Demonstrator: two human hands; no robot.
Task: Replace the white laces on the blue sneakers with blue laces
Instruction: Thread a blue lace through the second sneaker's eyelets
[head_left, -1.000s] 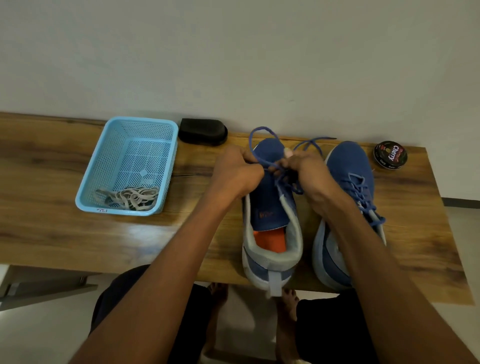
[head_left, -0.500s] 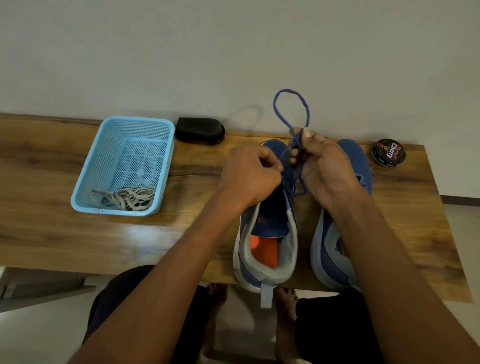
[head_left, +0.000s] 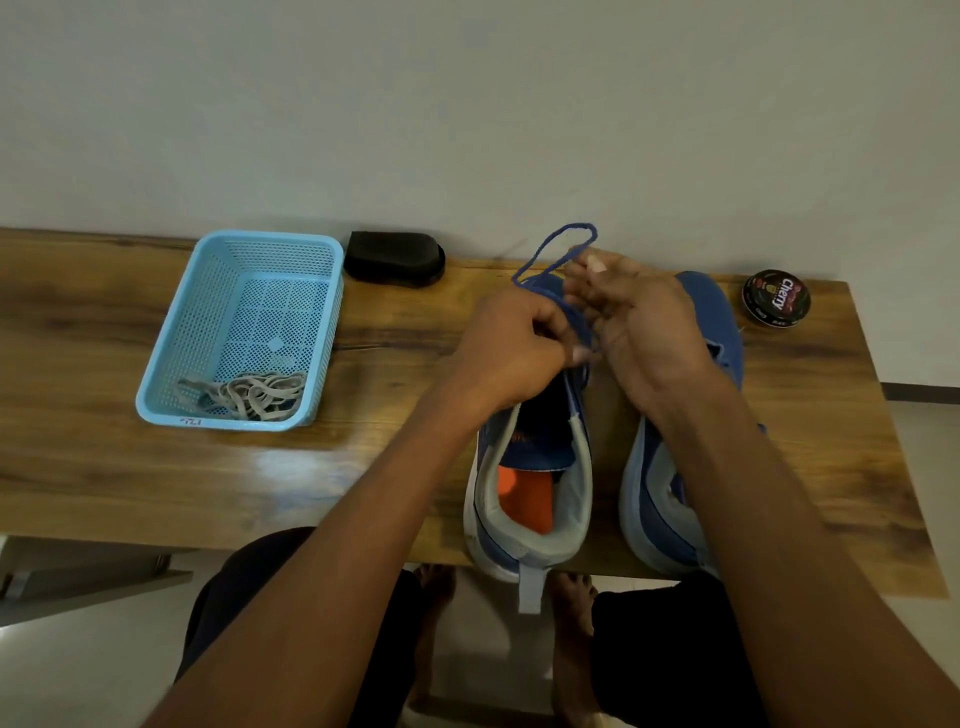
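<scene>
Both hands, left hand (head_left: 511, 345) and right hand (head_left: 641, 332), pinch the blue lace (head_left: 550, 254), its loop rising beyond them over the left sneaker (head_left: 530, 499).

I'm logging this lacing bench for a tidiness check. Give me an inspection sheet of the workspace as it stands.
Surface: wooden table against a plain wall.
Job's things: two blue sneakers, left sneaker and right sneaker; blue lace looped above the hands; white laces in blue basket.
Clutter: black brush; polish tin.
Grippers: left hand and right hand both pinch the blue lace.
Cables: nothing seen.
Surroundings: pale floor, person's bare feet below.
</scene>
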